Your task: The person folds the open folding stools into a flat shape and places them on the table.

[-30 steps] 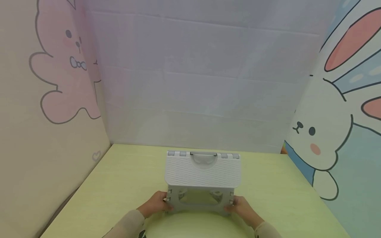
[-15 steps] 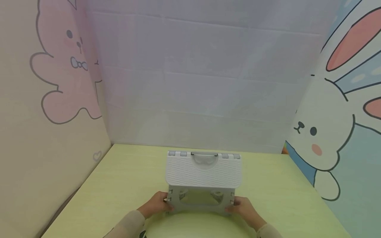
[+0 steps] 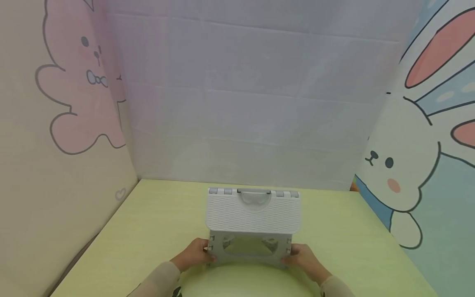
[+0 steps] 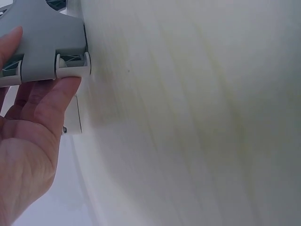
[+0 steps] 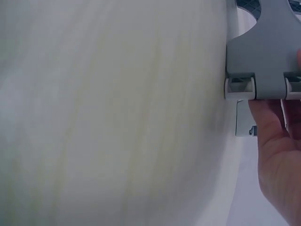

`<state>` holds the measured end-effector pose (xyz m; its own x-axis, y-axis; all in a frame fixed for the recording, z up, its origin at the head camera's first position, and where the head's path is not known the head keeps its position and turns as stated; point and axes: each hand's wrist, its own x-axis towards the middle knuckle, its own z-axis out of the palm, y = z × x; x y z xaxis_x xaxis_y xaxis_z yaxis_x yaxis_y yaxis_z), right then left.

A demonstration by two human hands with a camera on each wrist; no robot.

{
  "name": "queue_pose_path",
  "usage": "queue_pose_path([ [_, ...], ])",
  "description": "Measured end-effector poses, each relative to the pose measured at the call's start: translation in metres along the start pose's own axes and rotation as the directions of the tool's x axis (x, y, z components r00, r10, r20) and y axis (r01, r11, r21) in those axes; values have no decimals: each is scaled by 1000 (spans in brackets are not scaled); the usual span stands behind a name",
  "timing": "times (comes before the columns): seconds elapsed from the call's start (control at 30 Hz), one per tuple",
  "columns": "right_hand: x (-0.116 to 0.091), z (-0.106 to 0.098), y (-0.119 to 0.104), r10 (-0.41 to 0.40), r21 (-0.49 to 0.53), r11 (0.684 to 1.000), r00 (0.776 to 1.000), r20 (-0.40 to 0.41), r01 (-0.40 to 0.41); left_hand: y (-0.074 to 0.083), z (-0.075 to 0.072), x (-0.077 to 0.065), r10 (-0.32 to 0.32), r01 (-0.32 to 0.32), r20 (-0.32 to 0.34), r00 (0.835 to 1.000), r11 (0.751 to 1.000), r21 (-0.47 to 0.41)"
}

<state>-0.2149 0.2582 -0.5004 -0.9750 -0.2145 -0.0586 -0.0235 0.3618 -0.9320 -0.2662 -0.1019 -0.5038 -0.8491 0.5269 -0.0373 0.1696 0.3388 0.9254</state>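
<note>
A folding step stool point(image 3: 253, 214) stands unfolded on the yellow table, its white textured top uppermost with a carry handle along the far edge. Below the top, its grey near leg panel point(image 3: 248, 259) has a wide cutout. My left hand point(image 3: 194, 252) grips the left side of that panel, thumb on the near face and fingers behind the hinged edge. On the opposite side, my right hand point(image 3: 303, 259) holds the panel the same way. Both wrist views show the grey panel point(image 4: 49, 40) with white hinge pieces; each hand is partly cut off by the frame.
The yellow table point(image 3: 167, 206) spreads around the stool, and its surface cover bulges at the front edge. A pale curtain point(image 3: 252, 103) hangs behind. Printed cloth walls with a pink figure point(image 3: 83, 82) and a white rabbit point(image 3: 404, 165) flank the table.
</note>
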Motion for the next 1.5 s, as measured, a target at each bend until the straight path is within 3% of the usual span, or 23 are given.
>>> queue_pose_path([
  [0.53, 5, -4, 3, -11, 48, 999, 997, 70, 7, -5, -6, 4, -14, 14, 42, 999, 1000, 1],
  [1.5, 5, -4, 4, 7, 66, 998, 998, 61, -11, -4, -5, 5, -15, 15, 57, 998, 1000, 11],
])
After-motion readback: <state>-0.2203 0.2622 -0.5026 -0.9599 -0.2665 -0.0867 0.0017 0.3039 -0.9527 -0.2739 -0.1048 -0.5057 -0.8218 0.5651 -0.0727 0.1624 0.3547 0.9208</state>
